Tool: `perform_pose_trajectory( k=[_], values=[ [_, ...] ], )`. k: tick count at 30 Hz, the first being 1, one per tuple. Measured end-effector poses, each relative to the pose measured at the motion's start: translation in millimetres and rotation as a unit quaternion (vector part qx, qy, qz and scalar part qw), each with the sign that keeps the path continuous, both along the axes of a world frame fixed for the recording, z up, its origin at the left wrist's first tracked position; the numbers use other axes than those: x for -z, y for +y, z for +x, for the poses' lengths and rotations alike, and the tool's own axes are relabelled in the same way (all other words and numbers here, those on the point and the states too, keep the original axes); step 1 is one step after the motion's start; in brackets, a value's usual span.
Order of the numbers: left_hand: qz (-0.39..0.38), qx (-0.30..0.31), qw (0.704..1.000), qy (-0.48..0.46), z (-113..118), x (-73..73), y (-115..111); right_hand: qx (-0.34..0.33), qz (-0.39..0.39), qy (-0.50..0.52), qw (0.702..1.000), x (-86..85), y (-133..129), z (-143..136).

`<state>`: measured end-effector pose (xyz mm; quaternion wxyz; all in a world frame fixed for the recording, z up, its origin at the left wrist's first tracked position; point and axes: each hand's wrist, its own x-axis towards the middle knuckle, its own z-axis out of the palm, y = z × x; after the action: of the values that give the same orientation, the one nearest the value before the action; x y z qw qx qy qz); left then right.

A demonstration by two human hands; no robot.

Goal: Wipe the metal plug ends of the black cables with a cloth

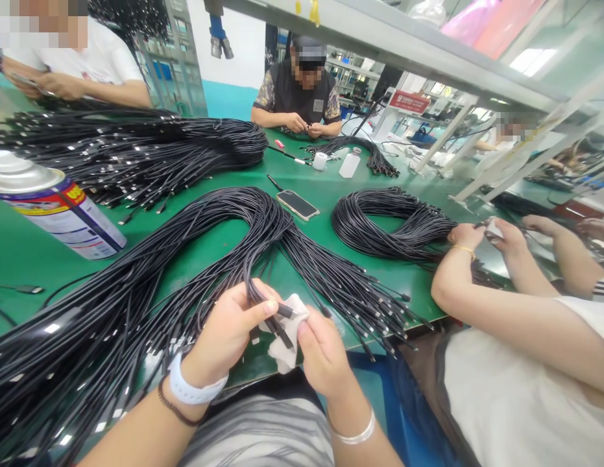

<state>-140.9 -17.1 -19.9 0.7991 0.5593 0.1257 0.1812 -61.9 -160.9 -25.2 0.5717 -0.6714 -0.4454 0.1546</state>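
Observation:
My left hand is closed around a few black cables near their plug ends, thumb on top. One plug points right, against a crumpled white cloth. Pinching that cloth from the right side is my right hand, its fingers closed. Behind both hands a big looped bundle of black cables lies on the green table. Its loose plug ends fan out to the right and toward the lower left. The tips inside the cloth are partly hidden.
A spray can stands at left beside a large cable pile. Beyond my bundle lie a phone and another cable coil. A small bottle stands farther back. A co-worker's arms reach in at right; others sit across.

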Motion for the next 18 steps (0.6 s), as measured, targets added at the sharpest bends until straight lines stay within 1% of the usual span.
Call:
perform_pose_trajectory(
  k=[6, 9, 11, 15, 18],
  values=[
    [-0.021, -0.016, 1.0, -0.004, -2.5, -2.0, -1.7, -0.016, -0.007, -0.004, 1.0, 0.4, -4.9, -0.6],
    [-0.012, -0.044, 0.999, -0.024, -1.6, -2.8, -2.9, -0.014, -0.016, -0.01, 1.0, 3.0, -6.4, -0.5],
    [-0.008, -0.062, 0.998, -0.03, 0.0, -2.7, -4.3, -0.011, -0.021, -0.03, 0.999, 3.1, -6.0, -0.3],
    [-0.008, -0.073, 0.997, -0.02, 3.3, -0.5, -6.9, -0.06, -0.063, -0.083, 0.993, 0.9, -2.3, -0.1],
    [-0.003, -0.07, 0.998, -0.009, 5.2, 1.7, -6.9, -0.068, -0.089, -0.099, 0.989, 0.8, 0.1, -0.3]
  ],
)
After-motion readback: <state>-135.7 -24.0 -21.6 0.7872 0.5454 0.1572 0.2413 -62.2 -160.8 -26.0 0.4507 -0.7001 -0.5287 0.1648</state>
